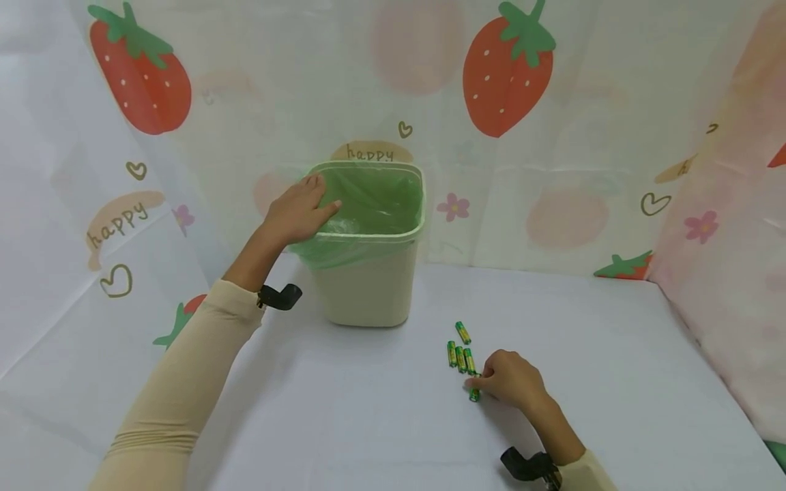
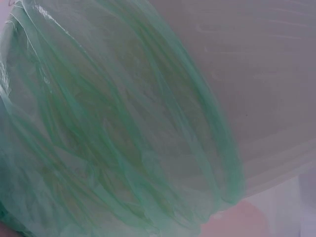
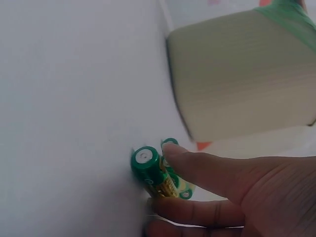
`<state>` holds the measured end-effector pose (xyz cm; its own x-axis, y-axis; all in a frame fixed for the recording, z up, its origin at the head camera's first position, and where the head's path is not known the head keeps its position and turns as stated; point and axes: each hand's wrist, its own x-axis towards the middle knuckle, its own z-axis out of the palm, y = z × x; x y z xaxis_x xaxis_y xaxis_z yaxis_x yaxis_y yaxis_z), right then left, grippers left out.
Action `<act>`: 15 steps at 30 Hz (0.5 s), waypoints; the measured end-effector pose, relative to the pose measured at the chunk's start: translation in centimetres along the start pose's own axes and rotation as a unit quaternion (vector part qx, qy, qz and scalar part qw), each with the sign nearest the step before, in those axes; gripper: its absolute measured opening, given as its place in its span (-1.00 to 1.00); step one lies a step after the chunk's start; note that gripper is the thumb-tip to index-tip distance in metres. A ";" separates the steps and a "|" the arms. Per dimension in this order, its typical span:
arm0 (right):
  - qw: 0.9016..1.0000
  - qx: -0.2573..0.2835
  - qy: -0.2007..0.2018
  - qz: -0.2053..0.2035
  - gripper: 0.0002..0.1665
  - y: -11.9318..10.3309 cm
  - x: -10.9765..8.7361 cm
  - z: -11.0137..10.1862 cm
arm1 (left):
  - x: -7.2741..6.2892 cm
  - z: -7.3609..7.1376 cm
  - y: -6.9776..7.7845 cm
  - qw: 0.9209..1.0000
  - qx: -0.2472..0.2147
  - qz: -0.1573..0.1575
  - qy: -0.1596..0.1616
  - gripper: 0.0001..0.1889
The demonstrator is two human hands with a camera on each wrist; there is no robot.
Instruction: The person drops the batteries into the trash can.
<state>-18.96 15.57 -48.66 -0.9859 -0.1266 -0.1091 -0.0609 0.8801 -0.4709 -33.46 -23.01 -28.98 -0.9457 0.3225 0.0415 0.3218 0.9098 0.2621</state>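
Note:
A light-coloured trash bin (image 1: 368,286) stands upright, lined with a green plastic bag (image 1: 381,204) folded over its rim. My left hand (image 1: 297,211) rests on the bin's left rim, its thumb extended over the opening; the left wrist view shows mostly the bag's folds (image 2: 113,128) and the bin's wall. Low over the white surface, my right hand (image 1: 512,378) has its thumb and index finger about a green-and-gold battery (image 3: 146,165), the nearest one. Several more batteries (image 1: 461,359) lie just beyond it, three side by side and one (image 1: 463,333) farther back.
A white cloth (image 1: 368,402) covers the work surface. Behind the bin hangs a backdrop (image 1: 552,164) printed with strawberries, hearts and flowers; it continues along the left and right sides.

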 end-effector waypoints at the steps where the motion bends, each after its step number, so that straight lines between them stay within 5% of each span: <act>1: 1.000 -0.004 0.000 -0.001 -0.56 0.0 0.0 0.1 | 0.0 0.0 0.0 1.000 -0.001 0.000 0.000 -0.19; 15: 1.000 -0.010 -0.007 -0.009 -0.59 0.0 0.0 0.4 | 0.0 0.0 -0.1 1.000 -0.008 0.001 0.004 -0.18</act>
<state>-18.85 15.37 -49.00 -0.9823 -0.1488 -0.1140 -0.0813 0.8863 -0.4560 -33.50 -23.11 -29.03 -0.9456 0.3215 0.0497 0.3223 0.9050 0.2776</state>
